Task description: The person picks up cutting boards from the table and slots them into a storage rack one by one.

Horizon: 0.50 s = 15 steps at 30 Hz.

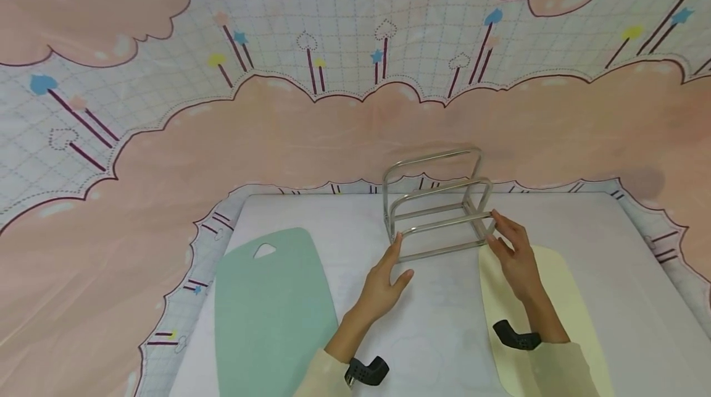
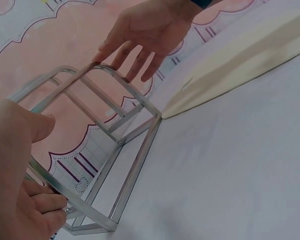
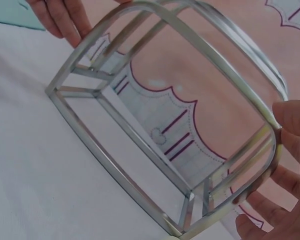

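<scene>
A metal wire rack [image 1: 444, 221] with several upright rounded loops stands at the back of the white table, its base on the surface. My left hand [image 1: 380, 289] touches its left end, thumb held apart from the bars; in the left wrist view the fingers [image 2: 42, 202] lie against the side frame. At the rack's right end is my right hand [image 1: 515, 255], fingers extended and touching the frame near its upper corner. The right wrist view shows the rack's loops [image 3: 225, 70] between both hands, with the right fingers [image 3: 270, 205] spread along the side.
A green cutting board [image 1: 272, 323] with a handle hole lies flat on the left. On the right, partly under my right arm, lies a pale yellow board [image 1: 561, 298]. A patterned cloth [image 1: 311, 137] hangs behind the white table [image 1: 433, 347].
</scene>
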Available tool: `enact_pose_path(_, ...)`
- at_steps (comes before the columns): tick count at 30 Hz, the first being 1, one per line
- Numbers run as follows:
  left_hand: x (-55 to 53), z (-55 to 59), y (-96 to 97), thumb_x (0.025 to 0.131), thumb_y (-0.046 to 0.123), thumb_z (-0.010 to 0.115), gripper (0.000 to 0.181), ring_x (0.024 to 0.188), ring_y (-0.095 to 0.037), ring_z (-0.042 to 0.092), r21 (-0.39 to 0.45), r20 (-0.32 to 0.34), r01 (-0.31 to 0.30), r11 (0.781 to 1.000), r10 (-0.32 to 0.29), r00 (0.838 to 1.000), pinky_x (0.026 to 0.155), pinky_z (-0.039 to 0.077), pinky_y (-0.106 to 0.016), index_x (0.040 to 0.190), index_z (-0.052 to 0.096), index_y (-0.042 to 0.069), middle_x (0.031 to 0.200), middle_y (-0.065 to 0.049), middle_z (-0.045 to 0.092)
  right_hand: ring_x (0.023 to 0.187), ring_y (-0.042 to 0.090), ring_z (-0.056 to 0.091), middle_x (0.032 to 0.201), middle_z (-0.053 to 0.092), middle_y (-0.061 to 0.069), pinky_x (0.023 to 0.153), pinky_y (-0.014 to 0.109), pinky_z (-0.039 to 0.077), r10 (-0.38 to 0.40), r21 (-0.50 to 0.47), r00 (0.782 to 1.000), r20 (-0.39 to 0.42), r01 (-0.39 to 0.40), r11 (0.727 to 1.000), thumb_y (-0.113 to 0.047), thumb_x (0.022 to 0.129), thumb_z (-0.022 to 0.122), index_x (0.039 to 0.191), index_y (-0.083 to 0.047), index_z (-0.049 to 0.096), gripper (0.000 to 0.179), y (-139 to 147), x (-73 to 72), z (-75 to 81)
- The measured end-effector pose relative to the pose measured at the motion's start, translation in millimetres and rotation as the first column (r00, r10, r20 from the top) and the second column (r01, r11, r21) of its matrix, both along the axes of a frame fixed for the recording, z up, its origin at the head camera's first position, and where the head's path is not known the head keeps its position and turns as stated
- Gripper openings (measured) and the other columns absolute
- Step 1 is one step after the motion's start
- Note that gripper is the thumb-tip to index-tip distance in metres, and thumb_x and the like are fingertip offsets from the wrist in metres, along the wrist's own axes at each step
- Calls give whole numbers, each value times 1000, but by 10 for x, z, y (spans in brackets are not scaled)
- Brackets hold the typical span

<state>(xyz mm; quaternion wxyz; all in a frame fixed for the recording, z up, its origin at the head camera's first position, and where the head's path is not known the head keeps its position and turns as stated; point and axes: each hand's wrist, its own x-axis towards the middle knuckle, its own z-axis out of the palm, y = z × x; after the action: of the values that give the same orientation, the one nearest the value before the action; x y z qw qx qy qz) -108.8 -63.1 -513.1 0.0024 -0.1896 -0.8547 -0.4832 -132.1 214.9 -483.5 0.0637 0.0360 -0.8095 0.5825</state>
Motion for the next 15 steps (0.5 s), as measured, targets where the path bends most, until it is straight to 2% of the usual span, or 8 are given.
enact_pose_path(3,15,-17,-19,98,30,55,71,139,-34,26,-7,-16,-3,1000,3,1000,109,27,-50,155,14,16,155,-8,23,131,40,30,144,26,16,108,50,28,9,1,1000,-4,-9,1000,-13,100,50,150,-8,31,53,40,-38,-138)
enact_pose_path(5,29,-27,-34,98,34,54,71,139,-32,26,-14,-18,-8,1000,8,1000,109,27,-50,155,13,19,155,-8,23,132,39,30,144,27,15,104,59,27,13,9,1000,-12,-13,1000,-14,101,51,150,-10,32,53,45,-41,-177)
enact_pose_path(8,53,-28,-58,98,39,52,71,139,-31,27,-16,-19,-16,1000,16,1000,108,28,-51,155,14,18,154,-8,24,132,40,30,144,27,16,104,60,26,22,7,1000,-22,-22,1000,-14,100,51,150,-11,32,53,27,-22,-173)
enact_pose_path(15,86,-26,-107,98,40,51,71,139,-31,27,1,-12,-15,1000,15,1000,107,29,-53,155,14,18,154,-8,25,133,40,29,144,27,15,106,53,27,25,6,1000,-17,-25,1000,-11,100,51,150,-12,32,54,-30,24,-142)
